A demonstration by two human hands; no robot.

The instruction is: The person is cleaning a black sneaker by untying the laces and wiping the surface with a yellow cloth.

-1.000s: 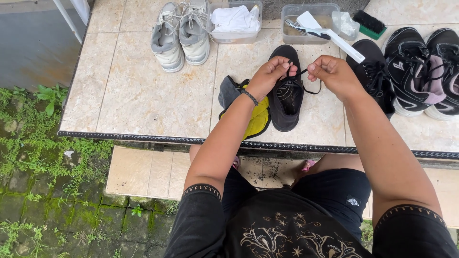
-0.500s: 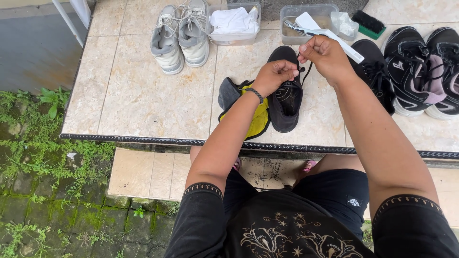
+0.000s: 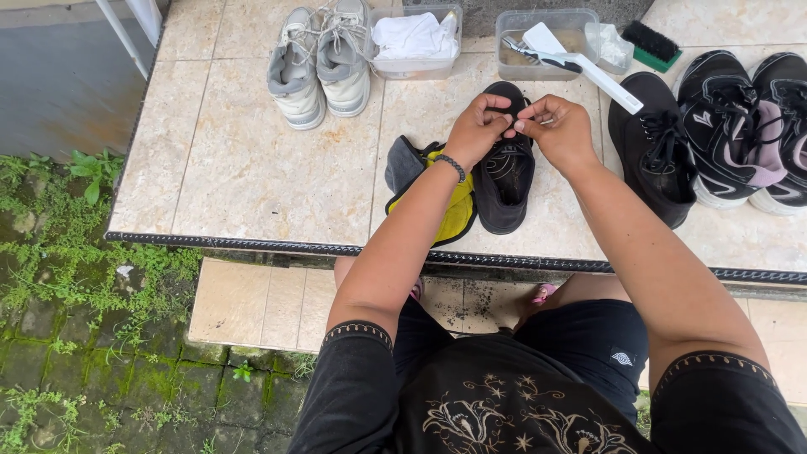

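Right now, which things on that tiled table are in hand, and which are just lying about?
In hand:
- black shoe, left hand and right hand at its laces

Lying about:
- yellow-and-grey cloth
- grey sneakers
- two plastic tubs
- white brush
- green scrub brush
- other black shoes

The toe of the black shoe [image 3: 503, 172] is hidden by both hands; the lace is too thin to be made out; the right-hand sneaker [image 3: 786, 126] is cut off.

Soft, even daylight, faint shadows, sharp focus, no glare
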